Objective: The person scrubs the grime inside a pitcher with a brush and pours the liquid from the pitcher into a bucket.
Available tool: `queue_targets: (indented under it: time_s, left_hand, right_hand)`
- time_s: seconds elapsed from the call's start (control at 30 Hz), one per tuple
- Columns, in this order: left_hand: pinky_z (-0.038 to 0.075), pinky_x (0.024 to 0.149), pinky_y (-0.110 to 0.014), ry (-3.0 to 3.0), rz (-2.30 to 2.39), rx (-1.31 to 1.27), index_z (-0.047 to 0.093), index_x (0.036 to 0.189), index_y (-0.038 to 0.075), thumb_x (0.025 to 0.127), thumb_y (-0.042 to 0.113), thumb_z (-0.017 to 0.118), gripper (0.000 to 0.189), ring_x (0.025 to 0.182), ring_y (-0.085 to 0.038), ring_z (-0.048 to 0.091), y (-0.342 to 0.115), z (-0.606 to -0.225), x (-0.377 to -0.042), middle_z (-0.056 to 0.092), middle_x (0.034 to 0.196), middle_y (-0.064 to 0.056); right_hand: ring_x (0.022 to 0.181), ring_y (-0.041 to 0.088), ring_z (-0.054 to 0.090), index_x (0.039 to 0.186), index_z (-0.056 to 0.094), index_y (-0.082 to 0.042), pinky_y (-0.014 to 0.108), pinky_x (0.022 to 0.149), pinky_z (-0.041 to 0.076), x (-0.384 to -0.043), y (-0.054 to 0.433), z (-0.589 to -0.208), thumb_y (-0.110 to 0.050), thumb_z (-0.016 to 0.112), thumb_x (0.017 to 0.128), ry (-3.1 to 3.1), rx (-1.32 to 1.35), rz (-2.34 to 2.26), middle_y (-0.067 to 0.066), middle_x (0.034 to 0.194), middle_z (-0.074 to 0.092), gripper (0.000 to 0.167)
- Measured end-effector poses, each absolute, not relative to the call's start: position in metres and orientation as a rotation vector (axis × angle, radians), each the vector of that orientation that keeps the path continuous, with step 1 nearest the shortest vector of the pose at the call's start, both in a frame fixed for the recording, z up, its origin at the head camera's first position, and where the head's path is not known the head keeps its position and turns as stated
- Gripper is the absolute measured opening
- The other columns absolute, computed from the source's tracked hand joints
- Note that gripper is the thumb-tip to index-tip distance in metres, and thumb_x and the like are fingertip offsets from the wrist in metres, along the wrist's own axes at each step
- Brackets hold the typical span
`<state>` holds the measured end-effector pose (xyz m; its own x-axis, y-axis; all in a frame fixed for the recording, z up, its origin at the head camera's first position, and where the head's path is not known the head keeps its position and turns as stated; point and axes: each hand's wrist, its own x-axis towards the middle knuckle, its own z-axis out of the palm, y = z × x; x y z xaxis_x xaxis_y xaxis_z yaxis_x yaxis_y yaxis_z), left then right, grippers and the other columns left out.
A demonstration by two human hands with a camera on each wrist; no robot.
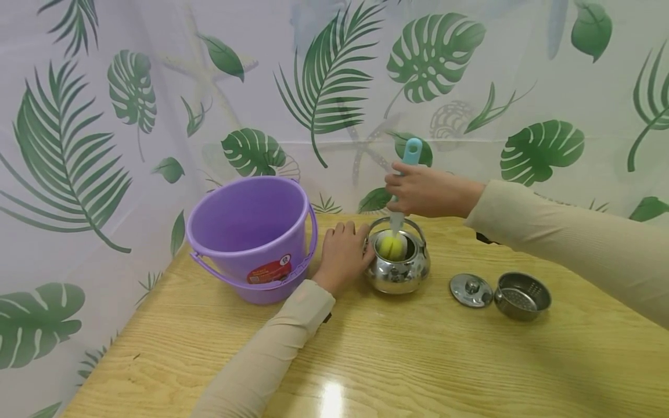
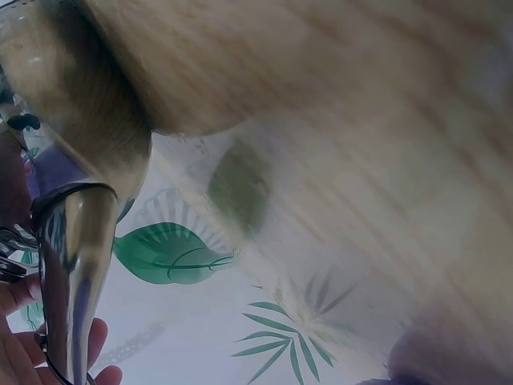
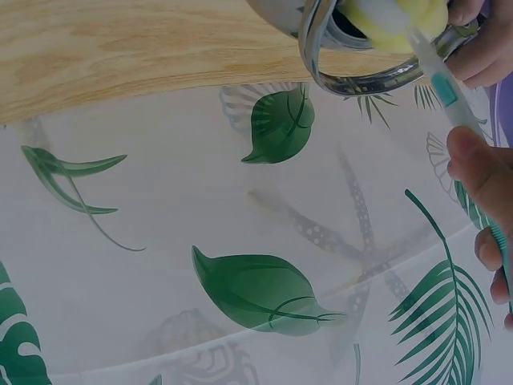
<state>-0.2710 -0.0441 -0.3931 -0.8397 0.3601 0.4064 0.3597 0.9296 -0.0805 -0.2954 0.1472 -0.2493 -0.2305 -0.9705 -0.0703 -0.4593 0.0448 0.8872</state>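
A small shiny metal teapot (image 1: 399, 278) with a raised hoop handle (image 1: 415, 226) stands lidless on the table. My left hand (image 1: 345, 252) holds it at its left side, the thumb lying against the body near the rim. In the left wrist view the tapered metal spout (image 2: 76, 281) shows close up, with fingertips behind it. My right hand (image 1: 431, 190) grips the turquoise handle of a sponge bottle brush (image 1: 412, 152) from above. The brush's yellow and white sponge head (image 1: 391, 247) sits in the teapot's mouth, its lower part hidden inside.
Left of the teapot stands a purple bucket (image 1: 245, 261) with its handle lowered over the front. To the right, the metal lid (image 1: 471, 290) lies beside a small perforated strainer cup (image 1: 522, 297). A leaf-print curtain (image 1: 334, 35) hangs behind the wooden table (image 1: 397, 360).
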Motion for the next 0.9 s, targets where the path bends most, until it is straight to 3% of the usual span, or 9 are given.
queue_targets:
  time_s: [0.17, 0.37, 0.9]
  left_hand:
    - [0.044, 0.077, -0.035, -2.644, 0.013, -0.522, 0.056, 0.115, 0.020, 0.091, 0.035, 0.046, 0.030, 0.088, -0.020, 0.054, -0.044, -0.394, -0.271, 0.057, 0.093, -0.003]
    - [0.044, 0.075, -0.035, -2.616, 0.019, -0.518, 0.057, 0.112, 0.020, 0.091, 0.035, 0.047, 0.028, 0.086, -0.021, 0.054, -0.044, -0.395, -0.271, 0.057, 0.092, -0.003]
    - [0.043, 0.074, -0.034, -2.585, 0.001, -0.514, 0.057, 0.110, 0.019, 0.090, 0.034, 0.049, 0.027, 0.087, -0.021, 0.051, -0.043, -0.395, -0.271, 0.054, 0.096, -0.004]
  right_hand:
    - [0.090, 0.020, 0.053, 0.085, 0.064, -0.021, 0.038, 0.090, 0.035, -0.292, 0.150, -0.249, -0.022, 0.072, 0.080, -1.716, 1.414, -1.150, 0.002, 0.088, 0.064, 0.009]
    - [0.089, 0.020, 0.054, 0.080, 0.063, -0.018, 0.039, 0.092, 0.036, -0.285, 0.152, -0.249, -0.017, 0.073, 0.078, -1.774, 1.397, -1.136, 0.003, 0.085, 0.064, 0.009]
    - [0.096, 0.020, 0.057, 0.089, 0.068, -0.022, 0.041, 0.095, 0.037, -0.272, 0.147, -0.245, -0.025, 0.073, 0.078, -1.851, 1.411, -1.117, 0.003, 0.092, 0.067, 0.012]
